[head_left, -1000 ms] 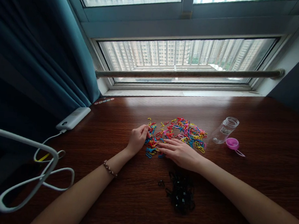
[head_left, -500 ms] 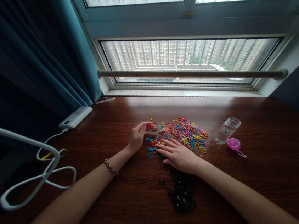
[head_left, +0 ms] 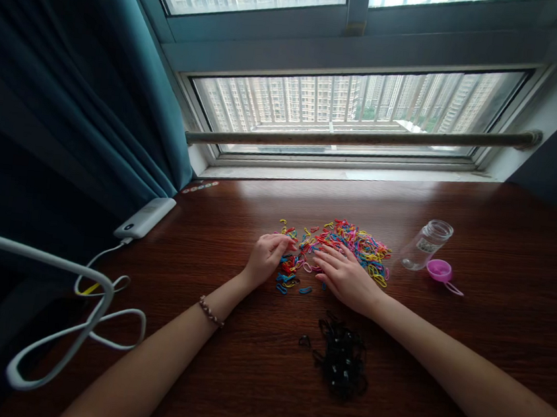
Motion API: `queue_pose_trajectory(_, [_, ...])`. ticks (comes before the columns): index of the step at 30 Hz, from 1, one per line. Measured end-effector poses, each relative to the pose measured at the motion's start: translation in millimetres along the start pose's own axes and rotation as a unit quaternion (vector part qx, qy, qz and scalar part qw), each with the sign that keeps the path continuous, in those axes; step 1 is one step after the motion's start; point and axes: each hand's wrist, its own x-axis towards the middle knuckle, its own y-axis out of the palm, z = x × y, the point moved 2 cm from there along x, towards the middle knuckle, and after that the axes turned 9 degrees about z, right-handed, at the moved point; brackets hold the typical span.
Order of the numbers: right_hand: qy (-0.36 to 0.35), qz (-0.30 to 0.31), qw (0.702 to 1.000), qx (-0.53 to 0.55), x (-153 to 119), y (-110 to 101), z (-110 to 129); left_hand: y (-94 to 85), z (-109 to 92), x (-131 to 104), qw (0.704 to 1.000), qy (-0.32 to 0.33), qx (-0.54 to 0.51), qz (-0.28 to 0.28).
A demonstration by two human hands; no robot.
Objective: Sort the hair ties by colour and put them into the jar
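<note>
Coloured bands [head_left: 361, 245] lay loose near the centre of the frame, a dense heap to the right and a thinner scatter to the left, on the brown table [head_left: 245, 377]. At the far left a white cable [head_left: 54, 258] looped in front of the dark blue curtain [head_left: 134, 107], and a white power bank [head_left: 145, 218] lay near the curtain's foot. Just left of centre my left hand [head_left: 264, 260], with a beaded bracelet [head_left: 210, 311] on the wrist, bent its fingers at the scatter's edge; I could not tell whether they pinched a band. Right of it my right hand [head_left: 348, 282] was palm down, fingers spread over the heap's near side. Below that hand, apart from the colours, sat a clump of black bands [head_left: 343, 364]. Farther right stood an uncapped clear bottle [head_left: 422, 248], the pink lid [head_left: 439, 270] just beside it. I judged the step in hand to be working through the loose coloured bands by fingertip; the next move called for a light, exact touch, since thin bands would likely snag on their neighbours.
</note>
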Motion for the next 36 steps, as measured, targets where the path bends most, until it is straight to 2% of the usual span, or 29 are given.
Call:
queue_pose_trajectory(3, [0.0, 0.0, 1.0, 0.004, 0, 0, 0, 2.2, -5, 0, 0.996, 0.044, 0.037, 0.063])
queue_pose_trajectory(5, [0.004, -0.005, 1.0, 0.007, 0, -1, -2, 2.3, -5, -1, 0.995, 0.05, 0.03, 0.077])
queue_pose_trajectory(10, [0.006, -0.021, 1.0, 0.018, 0, 0, -2, -0.8, -1, 0, 0.999, 0.016, -0.009, 0.033])
queue_pose_trajectory(13, [0.005, -0.023, 0.999, 0.024, -1, 0, -1, -0.9, -1, 2, 0.999, 0.005, 0.027, 0.029])
queue_pose_trajectory(18, [0.001, -0.03, 0.999, 0.031, -1, -3, 0, 3.5, -8, 3, 0.984, 0.039, 0.122, 0.128])
queue_pose_trajectory(21, [0.0, -0.033, 0.999, 0.032, -1, -4, 1, 3.9, -11, 2, 0.981, 0.047, 0.116, 0.145])
queue_pose_trajectory(25, [0.003, -0.042, 0.998, 0.042, -1, -5, 0, 3.2, -10, 2, 0.986, 0.052, 0.071, 0.141])
queue_pose_trajectory(29, [-0.019, -0.068, 0.991, 0.112, -2, -8, 2, 3.8, -10, 1, 0.994, 0.047, 0.039, 0.091])
queue_pose_trajectory(33, [-0.009, -0.086, 0.964, 0.252, -1, -13, 7, 6.7, -18, -1, 0.996, 0.057, 0.004, 0.061])
queue_pose_trajectory(36, [0.009, -0.115, 0.941, 0.317, 1, -16, 11, 8.1, -29, -4, 0.996, 0.065, -0.015, 0.059])
